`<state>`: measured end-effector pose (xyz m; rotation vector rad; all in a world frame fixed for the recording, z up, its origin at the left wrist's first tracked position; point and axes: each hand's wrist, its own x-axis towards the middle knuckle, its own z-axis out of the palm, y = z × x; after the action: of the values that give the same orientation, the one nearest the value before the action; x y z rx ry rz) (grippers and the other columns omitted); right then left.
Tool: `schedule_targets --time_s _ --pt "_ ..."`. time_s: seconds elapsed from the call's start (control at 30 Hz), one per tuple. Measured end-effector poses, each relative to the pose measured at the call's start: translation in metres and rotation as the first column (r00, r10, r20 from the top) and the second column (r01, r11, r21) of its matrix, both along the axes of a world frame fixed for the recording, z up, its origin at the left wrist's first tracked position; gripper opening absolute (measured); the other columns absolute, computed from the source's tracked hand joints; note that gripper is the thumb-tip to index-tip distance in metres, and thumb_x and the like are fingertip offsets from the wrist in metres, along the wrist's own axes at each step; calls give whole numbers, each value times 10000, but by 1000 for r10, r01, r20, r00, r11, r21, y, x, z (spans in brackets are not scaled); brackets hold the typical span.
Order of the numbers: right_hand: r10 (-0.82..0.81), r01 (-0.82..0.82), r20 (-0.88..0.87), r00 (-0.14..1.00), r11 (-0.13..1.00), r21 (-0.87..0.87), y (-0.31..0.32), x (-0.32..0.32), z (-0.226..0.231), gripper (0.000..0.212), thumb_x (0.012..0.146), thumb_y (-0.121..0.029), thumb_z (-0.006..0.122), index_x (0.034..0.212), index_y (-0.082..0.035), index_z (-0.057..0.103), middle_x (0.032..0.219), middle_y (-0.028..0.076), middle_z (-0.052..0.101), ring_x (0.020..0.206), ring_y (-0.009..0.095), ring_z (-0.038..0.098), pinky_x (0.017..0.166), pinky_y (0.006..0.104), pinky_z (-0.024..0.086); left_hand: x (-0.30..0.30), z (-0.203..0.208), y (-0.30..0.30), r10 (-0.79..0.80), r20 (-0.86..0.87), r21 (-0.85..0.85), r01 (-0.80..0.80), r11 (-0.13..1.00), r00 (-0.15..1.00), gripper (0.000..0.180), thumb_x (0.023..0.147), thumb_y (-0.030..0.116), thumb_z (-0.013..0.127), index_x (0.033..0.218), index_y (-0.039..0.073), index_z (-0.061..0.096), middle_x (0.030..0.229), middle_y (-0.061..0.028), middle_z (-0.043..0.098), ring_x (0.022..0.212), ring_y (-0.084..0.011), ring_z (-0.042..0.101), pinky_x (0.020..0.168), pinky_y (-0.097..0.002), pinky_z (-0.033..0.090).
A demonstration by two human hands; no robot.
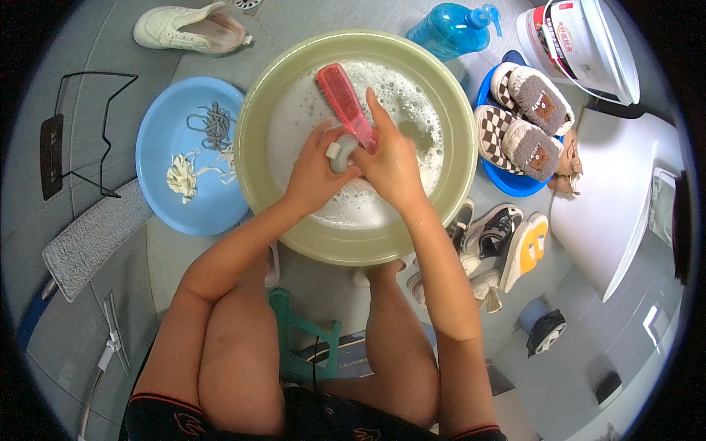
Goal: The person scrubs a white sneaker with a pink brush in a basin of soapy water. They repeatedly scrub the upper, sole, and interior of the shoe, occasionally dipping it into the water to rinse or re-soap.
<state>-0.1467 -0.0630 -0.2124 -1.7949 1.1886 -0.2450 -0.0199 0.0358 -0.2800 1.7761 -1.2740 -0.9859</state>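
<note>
On the grey floor (pixel 323 15), a round olive basin (pixel 255 140) holds bubbly suds (pixel 360 214); left fingers (pixel 318 138) clasp a curved grey piece (pixel 344 159), right fingers (pixel 378 112) a slender red brush (pixel 340 92).

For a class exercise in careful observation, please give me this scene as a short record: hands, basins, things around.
Left hand: around a small grey item, kind unclear
Right hand: holds a red brush
Green basin: suds
Left: pale blue basin with laces
Right: bright blue basin bearing slippers; shoes
Beyond: white shoe, blue bottle
</note>
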Motion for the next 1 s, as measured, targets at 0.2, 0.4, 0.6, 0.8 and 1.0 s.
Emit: schedule_targets --time_s 0.2,0.4,0.6,0.8,1.0 --pt "-351 383 237 906 917 -108 28 -7 10 624 890 -67 617 1478 -109 410 1001 208 693 799 237 702 711 352 534 3 -20 10 108 -189 30 -104 994 976 572 925 416 636 1385 102 502 1446 -212 391 1313 -351 434 1066 -425 374" --pt "-179 159 139 974 976 148 83 -22 34 637 970 -104 545 1536 -97 252 1439 265 454 1320 369 478 1042 376 404 6 0 9 389 -656 394 -145 907 647 515 982 424 555 1410 144 490 1338 -87 501 1186 -187 508 1010 -345 402" --pt "-180 124 139 974 932 342 124 -33 7 614 1025 -203 460 1554 -90 168 1488 264 388 1359 369 426 1072 374 365 3 17 4 531 -721 521 -158 839 445 459 1016 426 475 1390 160 494 1264 -43 561 1141 -152 513 973 -312 417" --pt "-143 96 140 980 950 298 116 -31 -3 606 1029 -228 461 1558 -141 176 1473 239 423 1299 308 506 1021 339 405 -6 -9 3 423 -538 297 -306 904 729 440 1039 454 398 1283 125 559 1251 -59 563 1246 -160 430 1021 -326 395" --pt "-98 76 36 995 914 398 120 -27 13 573 1044 -275 421 1557 -174 187 1454 229 453 1251 352 545 990 344 428 -2 -4 -8 459 -554 322 -330 887 695 560 1047 485 348 1006 32 673 1229 -77 573 1124 -172 502 971 -322 409"
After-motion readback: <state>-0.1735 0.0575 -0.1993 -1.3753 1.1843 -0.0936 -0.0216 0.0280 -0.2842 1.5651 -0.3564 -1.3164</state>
